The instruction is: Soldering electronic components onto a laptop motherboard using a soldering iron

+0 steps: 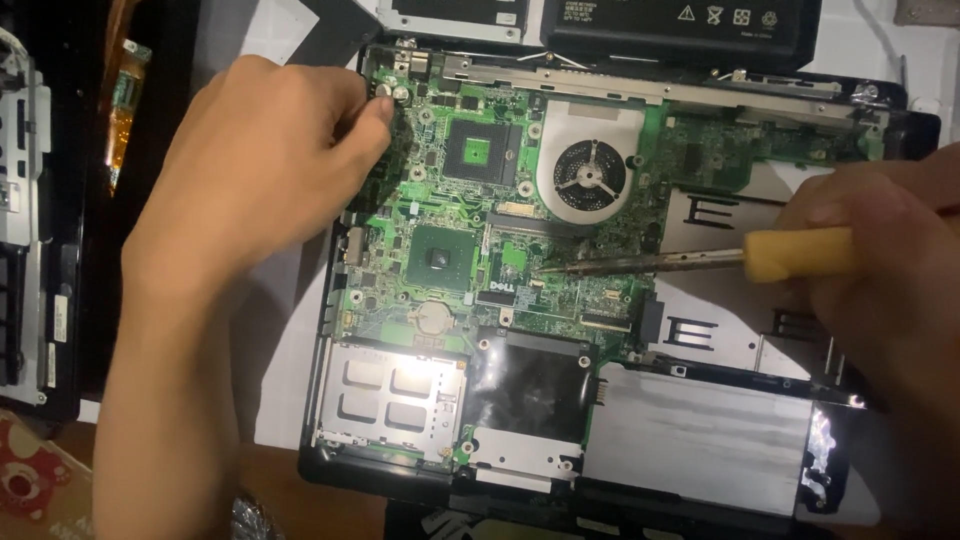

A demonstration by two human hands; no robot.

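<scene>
An opened laptop base (pixel 620 490) lies before me with its green motherboard (pixel 560 290) exposed. My left hand (pixel 250 170) rests on the board's upper left corner, fingers curled against a dark part at the edge. My right hand (pixel 880 260) grips a screwdriver (pixel 700 260) with a yellow handle. Its metal shaft points left and its tip sits on the board near the middle, just right of a square chip (pixel 440 262). A round fan (pixel 590 178) in a white housing sits above the shaft.
A black battery pack (pixel 680 25) and a drive (pixel 455 15) lie beyond the laptop. Another dismantled black frame (pixel 40 250) with an orange ribbon cable (pixel 120 110) lies at the left. A metal card cage (pixel 390 395) and a silver plate (pixel 700 435) fill the laptop's near side.
</scene>
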